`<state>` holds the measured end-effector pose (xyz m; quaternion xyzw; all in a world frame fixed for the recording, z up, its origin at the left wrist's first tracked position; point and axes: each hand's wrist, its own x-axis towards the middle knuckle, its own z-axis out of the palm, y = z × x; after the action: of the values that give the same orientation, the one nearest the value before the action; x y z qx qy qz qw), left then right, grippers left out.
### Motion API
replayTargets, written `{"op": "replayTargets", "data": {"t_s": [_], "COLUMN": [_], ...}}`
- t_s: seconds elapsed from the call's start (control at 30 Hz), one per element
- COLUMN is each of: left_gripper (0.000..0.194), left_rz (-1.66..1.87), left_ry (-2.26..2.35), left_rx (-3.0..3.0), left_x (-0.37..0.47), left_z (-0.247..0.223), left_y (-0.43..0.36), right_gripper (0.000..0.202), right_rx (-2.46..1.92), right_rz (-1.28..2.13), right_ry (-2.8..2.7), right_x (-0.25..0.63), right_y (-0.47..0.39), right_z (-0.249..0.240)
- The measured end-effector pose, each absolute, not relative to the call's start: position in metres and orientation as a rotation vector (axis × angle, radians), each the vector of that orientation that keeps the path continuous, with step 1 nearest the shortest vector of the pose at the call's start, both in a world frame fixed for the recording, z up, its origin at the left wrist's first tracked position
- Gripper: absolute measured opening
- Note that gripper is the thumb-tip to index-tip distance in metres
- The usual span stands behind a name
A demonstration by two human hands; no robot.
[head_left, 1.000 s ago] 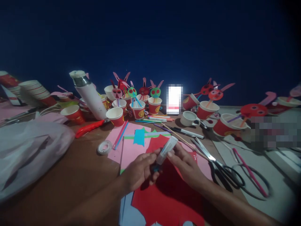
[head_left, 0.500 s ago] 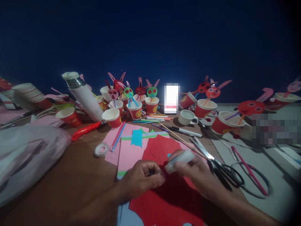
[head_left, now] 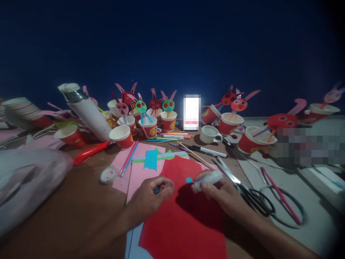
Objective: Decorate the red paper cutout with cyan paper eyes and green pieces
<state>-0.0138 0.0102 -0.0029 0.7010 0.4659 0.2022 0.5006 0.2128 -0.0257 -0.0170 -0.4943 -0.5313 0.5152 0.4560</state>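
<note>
My right hand [head_left: 225,194] holds a clear glue tube [head_left: 207,181] lying nearly flat, its tip pointing left over the red paper sheet [head_left: 185,219]. A small blue paper dot [head_left: 189,180] lies on the red sheet just left of the tube's tip. My left hand [head_left: 151,196] rests on the sheet's left edge, fingers curled around a small blue piece [head_left: 157,189], maybe the tube's cap. Pink paper [head_left: 140,171] with a blue rectangle [head_left: 150,159] lies under and beyond the red sheet.
Black-handled scissors [head_left: 248,194] lie right of my right hand. A tape roll [head_left: 108,175], red utility knife [head_left: 90,152], markers [head_left: 207,150] and straws sit beyond. Red paper cups with paper animal faces [head_left: 168,117] line the back, beside a white bottle [head_left: 84,113] and a white mug [head_left: 210,135].
The tube went from upright between both hands to lying flat in my right hand. My left hand drew away leftward with the small blue piece. The blue dot now shows on the red sheet.
</note>
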Motion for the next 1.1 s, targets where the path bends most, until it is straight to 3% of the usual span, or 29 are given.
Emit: {"op": "replayTargets", "data": {"t_s": [0.33, 0.8, 1.1], "left_gripper": [0.015, 0.034, 0.022], "left_rz": [0.466, 0.613, 0.645], "left_ry": [1.009, 1.148, 1.398], "left_rx": [2.15, 1.501, 2.131], "left_x": [0.011, -0.01, -0.059], "left_z": [-0.004, 0.006, -0.006], "left_y": [0.004, 0.024, 0.033], "right_gripper": [0.023, 0.017, 0.013], "right_rx": [-1.174, -1.165, -1.225], "right_rz": [1.34, 1.301, 1.365], "right_ry": [-1.42, -1.508, -1.427], "right_x": [0.215, 0.215, 0.212], "right_y": [-0.034, -0.032, -0.031], "right_z": [-0.021, -0.02, -0.023]}}
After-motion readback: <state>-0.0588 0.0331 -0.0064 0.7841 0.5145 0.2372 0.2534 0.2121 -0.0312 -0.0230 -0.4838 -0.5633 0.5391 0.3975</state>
